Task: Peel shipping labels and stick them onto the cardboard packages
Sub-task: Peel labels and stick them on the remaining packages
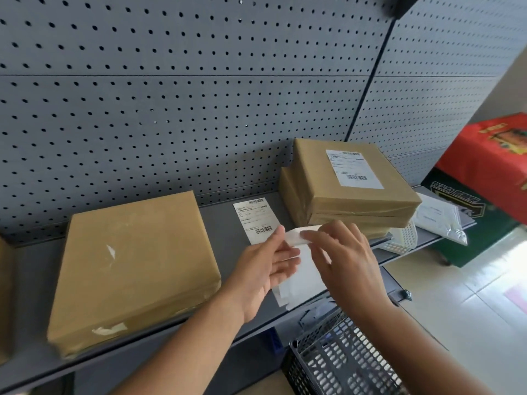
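A plain brown cardboard package (pixel 134 266) with no label lies on the grey shelf (pixel 225 223) at the left. To the right, a stack of brown packages (pixel 342 192) carries a white shipping label (pixel 353 168) on top. Another printed label (pixel 255 219) lies flat on the shelf between them. My left hand (pixel 268 266) and my right hand (pixel 342 258) meet above the shelf's front edge. Both pinch a white label sheet (pixel 299 238) whose top curls over. The lower part of the sheet (pixel 302 280) hangs between my hands.
A grey pegboard wall (pixel 199 95) backs the shelf. A black mesh basket (pixel 342 360) stands below my right arm. A white perforated tray (pixel 405 238) and clear plastic bags (pixel 439 218) lie at the shelf's right end. Red and green boxes (pixel 490 172) stand on the floor beyond.
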